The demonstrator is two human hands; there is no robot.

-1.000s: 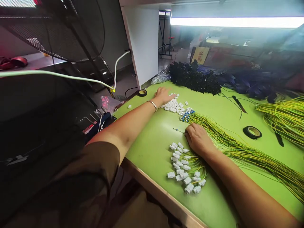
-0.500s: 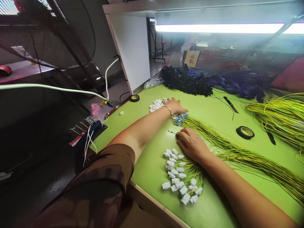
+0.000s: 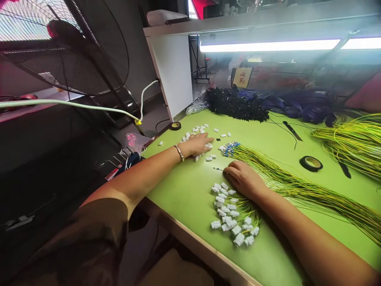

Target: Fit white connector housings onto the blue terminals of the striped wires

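My left hand [image 3: 199, 144] lies spread over a scatter of loose white connector housings [image 3: 210, 158], fingers stretched to the right. Some housings are hidden under the palm. My right hand [image 3: 244, 178] pinches a single wire whose crimped end [image 3: 218, 169] sticks out to the left past the fingertips. Below it lies a cluster of wires with white connectors [image 3: 226, 219] fitted on their ends. Beyond the right hand, a long bundle of yellow-green wires [image 3: 276, 169] runs to the right, its blue-marked metal terminals [image 3: 231, 148] pointing left.
Black tape rolls sit at the right [image 3: 311, 163] and at the far left edge [image 3: 175, 126]. A dark blade [image 3: 292, 131] lies behind the bundle. Black-ended cables [image 3: 238, 105] are heaped at the back. Another yellow-green wire bundle [image 3: 354, 139] fills the right side. A fan [image 3: 65, 51] stands left.
My left hand has drawn back to the left across the pile, and the housings are now spread out more widely. My right hand keeps its pinch on the wire. The view has shifted slightly.
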